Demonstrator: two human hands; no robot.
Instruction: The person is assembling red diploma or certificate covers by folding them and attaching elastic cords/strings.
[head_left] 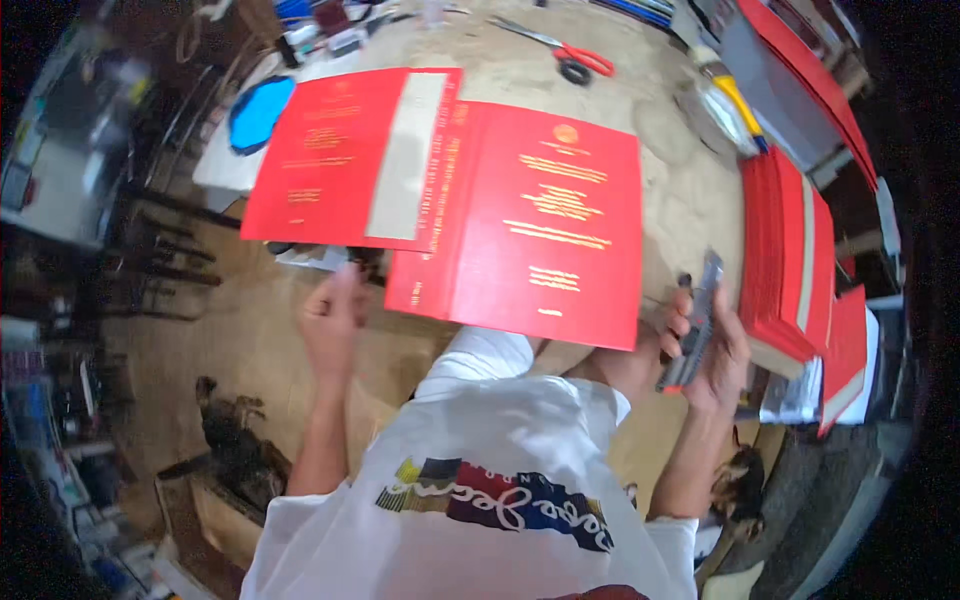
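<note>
Two red covers with gold lettering lie on the table in front of me. The right cover [560, 220] extends past the table's near edge toward my lap. Overlapping its left part is the left cover [320, 160], which has a pale grey strip along its spine. My left hand [335, 310], a little blurred, is just below the left cover's near edge, fingers curled; whether anything is in them is hidden. My right hand [720, 360] is closed around a grey utility knife [697, 325] with a red end, held upright right of the right cover.
A thick stack of red covers [770, 250] stands at the table's right side. Scissors [560, 50] with red and black handles lie at the back. A yellow-handled brush [735, 100] rests beyond the stack. A blue round piece [258, 115] sits at the left edge.
</note>
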